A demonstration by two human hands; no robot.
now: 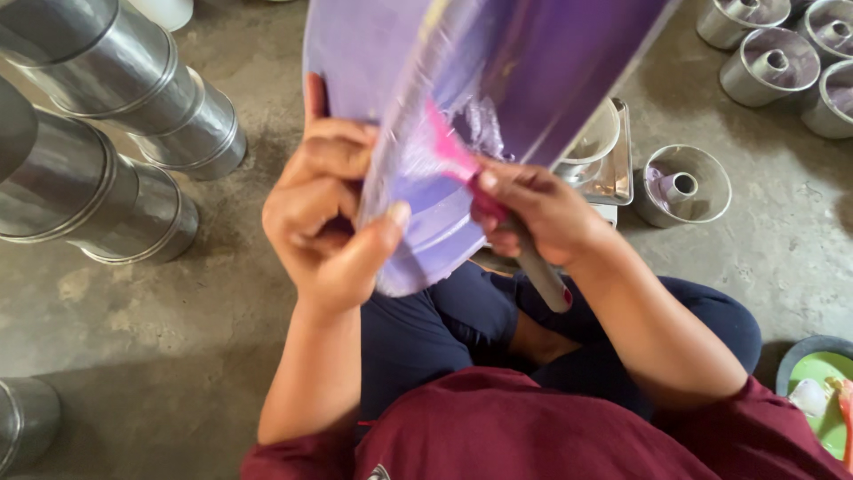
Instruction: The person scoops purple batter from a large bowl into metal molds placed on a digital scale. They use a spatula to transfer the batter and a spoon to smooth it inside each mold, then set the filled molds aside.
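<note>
Gripping purple pan [498,62] edge in left hand [324,222], right hand [533,209] grip closed round pink brush [453,156].

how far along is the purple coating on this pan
Done, by the look of it: most of the big pan shows purple. In hand: the left hand grips its rim while the right hand works a pink brush over a paler streaked patch. Left: that patch; the ring moulds on the floor show only some purple inside, and the stacked metal tins look bare.
</note>
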